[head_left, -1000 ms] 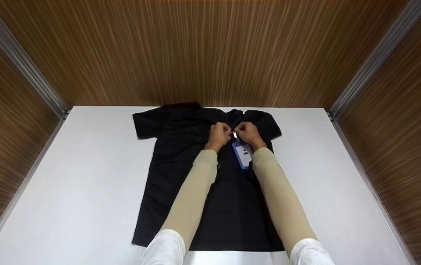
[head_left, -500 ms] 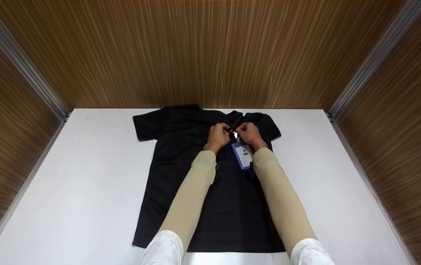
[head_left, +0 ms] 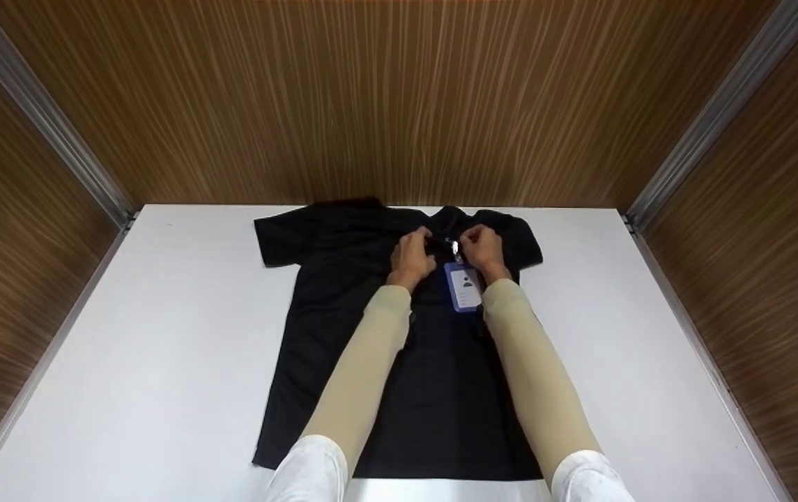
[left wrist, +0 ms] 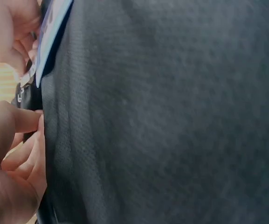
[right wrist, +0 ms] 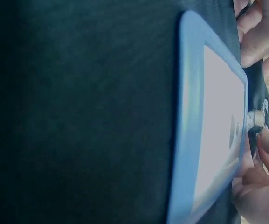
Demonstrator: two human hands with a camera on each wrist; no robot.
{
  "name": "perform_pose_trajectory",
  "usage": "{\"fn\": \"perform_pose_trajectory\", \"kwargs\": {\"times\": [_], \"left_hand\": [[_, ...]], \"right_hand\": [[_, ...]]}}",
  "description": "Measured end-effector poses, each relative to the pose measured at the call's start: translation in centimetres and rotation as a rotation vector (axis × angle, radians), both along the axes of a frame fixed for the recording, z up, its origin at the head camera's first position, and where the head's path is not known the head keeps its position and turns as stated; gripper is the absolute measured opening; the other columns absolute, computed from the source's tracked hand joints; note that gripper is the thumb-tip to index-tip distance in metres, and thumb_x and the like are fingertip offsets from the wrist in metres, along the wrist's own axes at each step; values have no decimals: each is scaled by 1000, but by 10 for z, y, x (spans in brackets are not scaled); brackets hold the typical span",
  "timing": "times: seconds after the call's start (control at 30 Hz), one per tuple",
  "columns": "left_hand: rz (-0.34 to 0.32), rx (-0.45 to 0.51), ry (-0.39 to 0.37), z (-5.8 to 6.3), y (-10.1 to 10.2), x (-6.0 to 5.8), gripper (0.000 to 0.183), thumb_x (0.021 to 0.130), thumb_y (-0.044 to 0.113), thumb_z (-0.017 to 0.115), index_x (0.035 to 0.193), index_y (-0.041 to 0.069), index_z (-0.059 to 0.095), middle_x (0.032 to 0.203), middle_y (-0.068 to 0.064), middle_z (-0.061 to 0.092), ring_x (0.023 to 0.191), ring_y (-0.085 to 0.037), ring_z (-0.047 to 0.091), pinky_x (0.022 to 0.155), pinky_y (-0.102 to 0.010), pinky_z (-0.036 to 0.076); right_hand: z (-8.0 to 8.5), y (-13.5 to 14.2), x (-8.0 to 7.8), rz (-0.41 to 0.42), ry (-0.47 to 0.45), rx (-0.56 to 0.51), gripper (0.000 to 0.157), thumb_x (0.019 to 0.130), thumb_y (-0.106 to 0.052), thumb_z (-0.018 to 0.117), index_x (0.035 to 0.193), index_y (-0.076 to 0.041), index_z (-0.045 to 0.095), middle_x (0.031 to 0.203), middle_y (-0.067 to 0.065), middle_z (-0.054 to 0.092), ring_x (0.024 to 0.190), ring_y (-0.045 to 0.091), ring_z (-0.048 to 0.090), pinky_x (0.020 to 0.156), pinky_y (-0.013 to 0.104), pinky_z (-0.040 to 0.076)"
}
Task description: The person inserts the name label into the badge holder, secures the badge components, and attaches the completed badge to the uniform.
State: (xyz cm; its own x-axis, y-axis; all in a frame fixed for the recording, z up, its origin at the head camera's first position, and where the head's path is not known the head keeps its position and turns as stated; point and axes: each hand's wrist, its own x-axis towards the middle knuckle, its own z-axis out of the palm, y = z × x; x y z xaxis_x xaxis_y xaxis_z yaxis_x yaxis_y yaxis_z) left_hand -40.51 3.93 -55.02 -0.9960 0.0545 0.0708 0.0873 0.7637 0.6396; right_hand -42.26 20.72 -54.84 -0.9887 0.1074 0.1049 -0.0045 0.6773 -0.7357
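Note:
A black short-sleeved collared shirt (head_left: 343, 314) lies spread face up on the white table. A blue-framed ID badge (head_left: 466, 287) lies on its chest, and its metal clip (head_left: 455, 249) sits at the shirt's neck opening. Left of the clip, my left hand (head_left: 412, 259) pinches the shirt's cloth between thumb and fingers. My right hand (head_left: 485, 249) pinches cloth close beside the clip, its fingertips almost touching the metal. In the right wrist view, the badge's strap and clip (right wrist: 255, 120) stand just by my right thumb. The cloth partly hides the fingertips.
The white table (head_left: 175, 335) extends on both sides of the shirt. Wood-grain panels (head_left: 385, 104) rise at the back and sides, with metal rails (head_left: 57, 125) in the corners.
My right hand has shifted slightly right, and the badge, its clip and the shirt's right sleeve have moved with it. The badge now lies straighter and a little higher. My left hand stays nearly in place.

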Motion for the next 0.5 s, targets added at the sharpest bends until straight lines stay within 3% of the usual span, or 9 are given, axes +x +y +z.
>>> {"fn": "perform_pose_trajectory", "kwargs": {"times": [0.1, 0.2, 0.33, 0.5], "left_hand": [[5, -69, 15, 0, -1, -2, 60, 90, 16, 75, 146, 17, 53, 141, -8, 65, 127, -30, 62, 101, -45, 54], [-1, -116, -17, -1, -3, -4, 69, 92, 19, 74, 154, 19, 45, 149, -7, 60, 137, -31, 53, 112, -47, 45], [-21, -158, -111, 1, -3, -4, 72, 97, 23, 69, 161, 22, 37, 160, -4, 49, 151, -32, 36, 125, -56, 24], [-56, -200, -201, 8, -3, 2, 66, 100, 26, 63, 161, 29, 37, 170, -6, 32, 161, -35, 16, 125, -70, 7]], "right_hand": [[-1, 4, 0, 47, 10, 4, 26, 96, -7, 57, 116, 5, 70, 121, 24, 71, 115, 37, 64, 107, 46, 48], [1, 5, 1, 107, -35, 69, 34, 100, -11, 53, 128, -1, 69, 139, 21, 65, 133, 39, 56, 117, 54, 38], [6, 5, 2, 183, -167, 229, 46, 107, -28, 42, 147, -10, 57, 164, 17, 39, 153, 42, 30, 123, 65, 18], [12, 7, 6, 193, -285, 359, 55, 110, -39, 29, 160, -17, 39, 172, 20, 18, 156, 51, 10, 121, 72, 8]]}}
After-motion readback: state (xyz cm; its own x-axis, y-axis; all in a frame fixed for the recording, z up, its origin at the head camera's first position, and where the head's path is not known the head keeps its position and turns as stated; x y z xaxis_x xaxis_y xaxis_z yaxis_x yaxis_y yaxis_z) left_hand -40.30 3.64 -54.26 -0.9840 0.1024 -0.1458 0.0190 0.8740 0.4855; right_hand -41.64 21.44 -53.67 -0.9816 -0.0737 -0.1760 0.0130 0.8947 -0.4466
